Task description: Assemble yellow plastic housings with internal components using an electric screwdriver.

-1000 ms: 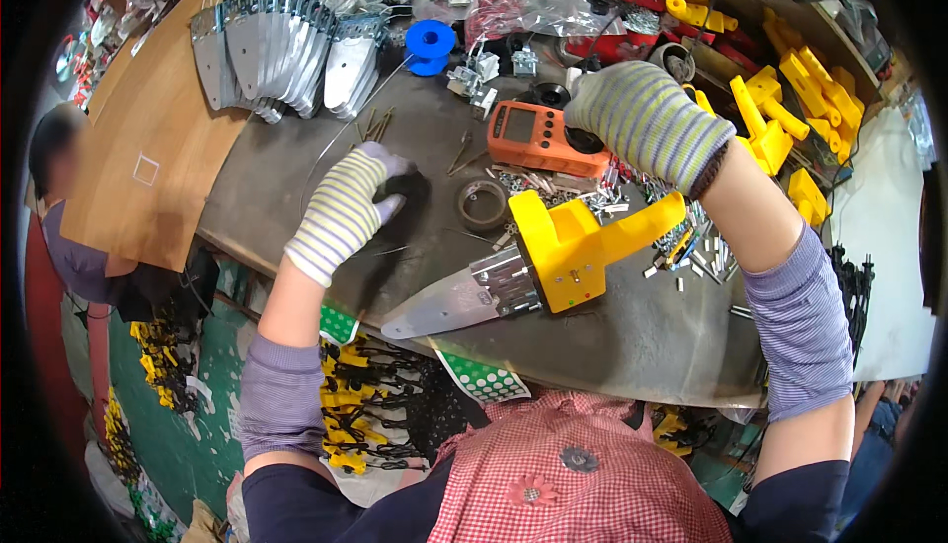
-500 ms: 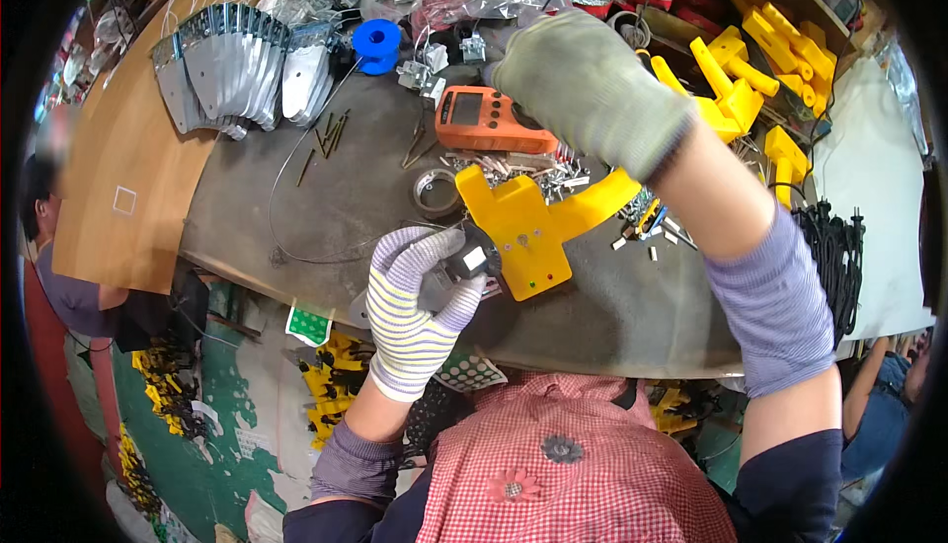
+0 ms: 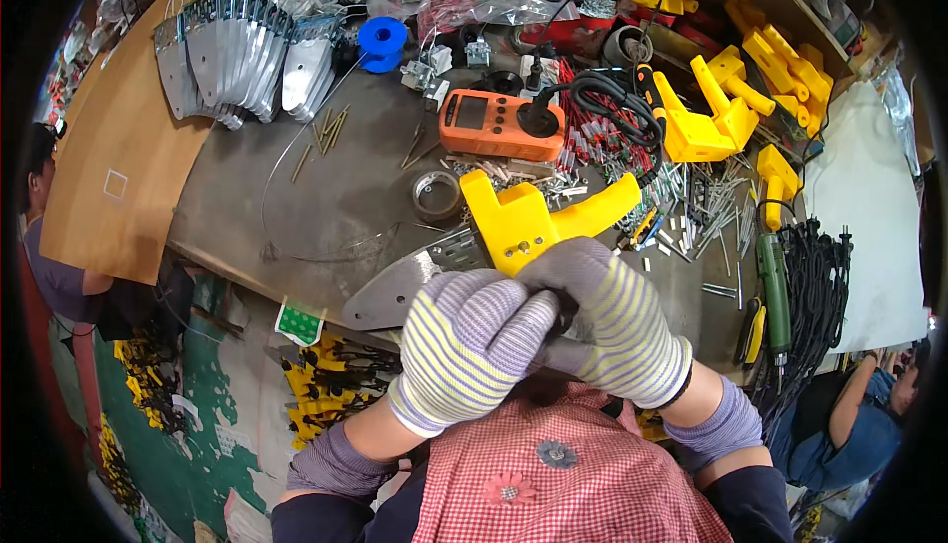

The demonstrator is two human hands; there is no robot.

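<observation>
"Grip?"
"On my feed, left hand (image 3: pixel 474 346) and right hand (image 3: pixel 624 331) curl closed about a half-hidden dark piece (image 3: pixel 565 310), likely steadying it; yellow tool (image 3: pixel 513 225) lies nearside of the orange meter (image 3: pixel 502 134), probably freeing both."

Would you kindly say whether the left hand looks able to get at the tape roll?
Probably yes: the tape roll lies uncovered beyond the flat metal blade, though the left hand seems busy at a small dark item beside the right hand.
</observation>
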